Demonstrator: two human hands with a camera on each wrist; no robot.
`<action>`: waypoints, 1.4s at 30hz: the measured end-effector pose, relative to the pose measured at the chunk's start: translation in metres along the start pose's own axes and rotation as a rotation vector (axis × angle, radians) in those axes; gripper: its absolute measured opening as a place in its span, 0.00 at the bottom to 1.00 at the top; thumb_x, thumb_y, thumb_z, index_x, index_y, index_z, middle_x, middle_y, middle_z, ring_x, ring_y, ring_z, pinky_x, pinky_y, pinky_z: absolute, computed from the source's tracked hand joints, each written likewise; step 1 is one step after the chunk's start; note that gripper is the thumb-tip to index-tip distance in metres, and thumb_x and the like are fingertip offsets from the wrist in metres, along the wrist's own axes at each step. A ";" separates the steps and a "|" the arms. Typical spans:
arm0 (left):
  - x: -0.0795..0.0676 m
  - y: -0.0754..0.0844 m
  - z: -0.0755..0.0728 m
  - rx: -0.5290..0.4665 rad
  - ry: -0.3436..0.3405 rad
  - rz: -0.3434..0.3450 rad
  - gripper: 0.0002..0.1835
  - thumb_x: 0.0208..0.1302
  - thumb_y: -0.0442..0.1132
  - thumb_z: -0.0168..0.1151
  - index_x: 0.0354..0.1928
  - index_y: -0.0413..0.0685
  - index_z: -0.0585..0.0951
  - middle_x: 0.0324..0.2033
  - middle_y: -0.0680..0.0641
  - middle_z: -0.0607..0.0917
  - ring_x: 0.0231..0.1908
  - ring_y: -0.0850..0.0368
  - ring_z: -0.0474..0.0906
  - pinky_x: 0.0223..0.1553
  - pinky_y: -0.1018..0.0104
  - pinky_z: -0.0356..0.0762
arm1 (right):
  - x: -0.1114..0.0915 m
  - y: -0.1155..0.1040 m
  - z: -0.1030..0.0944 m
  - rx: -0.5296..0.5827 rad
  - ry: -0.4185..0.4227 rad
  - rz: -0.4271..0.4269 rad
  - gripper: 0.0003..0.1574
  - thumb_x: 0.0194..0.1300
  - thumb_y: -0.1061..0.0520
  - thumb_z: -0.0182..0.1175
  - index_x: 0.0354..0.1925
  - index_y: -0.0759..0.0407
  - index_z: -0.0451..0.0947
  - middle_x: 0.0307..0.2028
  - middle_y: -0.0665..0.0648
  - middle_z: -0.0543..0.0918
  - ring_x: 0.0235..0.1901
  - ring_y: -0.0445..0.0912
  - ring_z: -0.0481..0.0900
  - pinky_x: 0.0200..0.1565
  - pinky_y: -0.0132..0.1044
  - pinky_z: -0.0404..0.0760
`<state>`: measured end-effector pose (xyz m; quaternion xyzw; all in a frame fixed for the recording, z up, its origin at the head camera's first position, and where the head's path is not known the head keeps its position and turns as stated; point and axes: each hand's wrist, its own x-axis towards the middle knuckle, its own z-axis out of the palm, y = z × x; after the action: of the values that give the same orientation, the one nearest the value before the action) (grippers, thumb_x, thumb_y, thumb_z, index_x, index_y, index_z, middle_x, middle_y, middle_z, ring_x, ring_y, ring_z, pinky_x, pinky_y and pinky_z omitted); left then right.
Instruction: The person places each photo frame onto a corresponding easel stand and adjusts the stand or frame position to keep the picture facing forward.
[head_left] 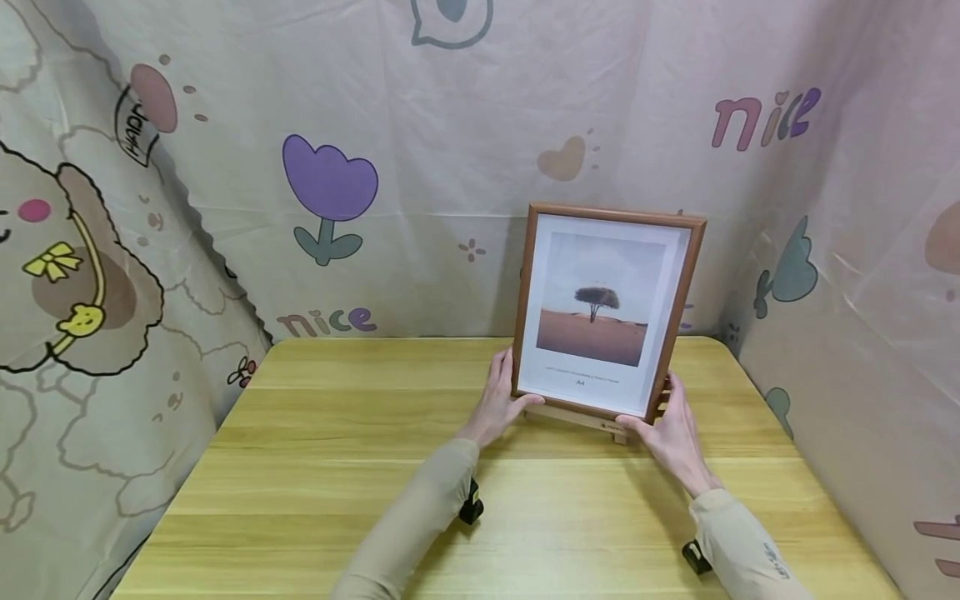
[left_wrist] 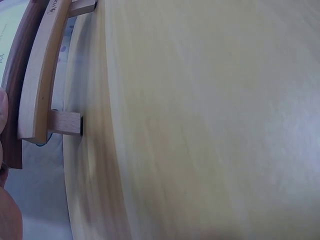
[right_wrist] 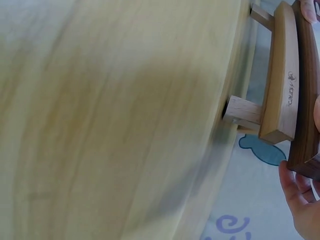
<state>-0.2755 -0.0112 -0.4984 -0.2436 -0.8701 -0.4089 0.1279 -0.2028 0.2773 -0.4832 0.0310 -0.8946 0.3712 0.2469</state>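
Observation:
A brown wooden picture frame (head_left: pixel 592 346) with a print of a lone tree leans back slightly, in the head view right of centre. Its lower left corner is gripped by my left hand (head_left: pixel 495 407), thumb on the front edge. My right hand (head_left: pixel 673 435) grips the lower right corner the same way. Just below and behind the frame is the pale wooden ledge of a small easel (head_left: pixel 573 418), standing on short feet. Both wrist views show that easel ledge (left_wrist: pixel 37 85) (right_wrist: pixel 281 87) close along the frame's bottom edge; whether they touch I cannot tell.
The light wooden table (head_left: pixel 337 450) extends left and in front of the easel. A printed cloth curtain (head_left: pixel 450 150) hangs right behind the table and along both sides. Small black devices (head_left: pixel 471 502) are strapped at both wrists.

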 end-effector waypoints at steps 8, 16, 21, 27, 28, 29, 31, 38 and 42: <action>0.003 0.002 0.005 0.010 -0.019 -0.019 0.56 0.62 0.53 0.68 0.78 0.33 0.46 0.73 0.36 0.58 0.73 0.40 0.60 0.74 0.50 0.64 | -0.003 0.005 -0.001 0.004 -0.013 0.034 0.70 0.45 0.60 0.82 0.74 0.71 0.48 0.53 0.70 0.73 0.46 0.59 0.75 0.37 0.25 0.74; 0.004 0.001 0.008 0.016 -0.011 -0.012 0.56 0.62 0.52 0.68 0.78 0.33 0.46 0.72 0.36 0.58 0.73 0.40 0.61 0.74 0.51 0.65 | -0.002 0.006 0.001 0.007 -0.023 0.057 0.70 0.46 0.61 0.81 0.74 0.70 0.47 0.54 0.70 0.73 0.46 0.59 0.75 0.37 0.25 0.74; 0.004 0.000 0.009 0.017 -0.006 -0.003 0.56 0.62 0.52 0.68 0.79 0.34 0.46 0.72 0.35 0.58 0.73 0.40 0.61 0.74 0.51 0.65 | -0.002 0.008 0.002 0.008 -0.023 0.058 0.70 0.46 0.61 0.81 0.74 0.70 0.47 0.55 0.71 0.72 0.47 0.60 0.75 0.38 0.25 0.73; 0.004 0.000 0.009 -0.009 -0.009 -0.011 0.57 0.61 0.52 0.69 0.79 0.37 0.45 0.72 0.37 0.59 0.72 0.42 0.62 0.74 0.52 0.64 | -0.001 0.010 0.002 0.007 -0.037 0.074 0.70 0.48 0.60 0.81 0.75 0.69 0.46 0.55 0.71 0.72 0.48 0.60 0.75 0.39 0.27 0.73; 0.004 0.000 0.009 -0.015 -0.009 -0.013 0.57 0.61 0.51 0.70 0.79 0.38 0.45 0.72 0.37 0.59 0.72 0.42 0.62 0.75 0.52 0.64 | -0.001 0.010 0.002 0.007 -0.042 0.079 0.70 0.48 0.60 0.80 0.75 0.69 0.46 0.55 0.71 0.72 0.48 0.60 0.74 0.39 0.27 0.73; 0.004 0.000 0.010 -0.017 -0.010 -0.015 0.57 0.60 0.51 0.70 0.79 0.38 0.45 0.72 0.37 0.59 0.72 0.43 0.62 0.75 0.53 0.64 | 0.000 0.011 0.002 0.008 -0.045 0.082 0.70 0.48 0.60 0.80 0.75 0.69 0.45 0.55 0.71 0.72 0.48 0.60 0.74 0.39 0.27 0.73; 0.005 0.000 0.010 -0.020 -0.014 -0.022 0.57 0.60 0.52 0.70 0.80 0.40 0.45 0.72 0.38 0.59 0.72 0.44 0.62 0.75 0.54 0.63 | 0.000 0.012 0.001 0.005 -0.052 0.086 0.70 0.49 0.60 0.80 0.76 0.69 0.45 0.56 0.72 0.72 0.49 0.60 0.74 0.40 0.28 0.74; 0.005 -0.002 0.011 -0.018 -0.011 -0.026 0.57 0.59 0.52 0.71 0.79 0.40 0.46 0.72 0.38 0.60 0.72 0.44 0.62 0.75 0.54 0.63 | 0.000 0.012 0.001 0.002 -0.060 0.075 0.68 0.50 0.60 0.80 0.75 0.68 0.46 0.56 0.72 0.73 0.49 0.60 0.75 0.41 0.31 0.75; 0.005 -0.001 0.011 -0.019 -0.007 -0.022 0.57 0.59 0.52 0.71 0.79 0.39 0.46 0.72 0.38 0.60 0.72 0.43 0.62 0.75 0.52 0.63 | 0.000 0.012 0.002 0.001 -0.061 0.073 0.68 0.50 0.60 0.80 0.75 0.68 0.46 0.56 0.71 0.72 0.49 0.60 0.75 0.41 0.30 0.75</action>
<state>-0.2804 -0.0024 -0.5041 -0.2367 -0.8693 -0.4177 0.1178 -0.2067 0.2851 -0.4920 0.0099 -0.9021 0.3793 0.2056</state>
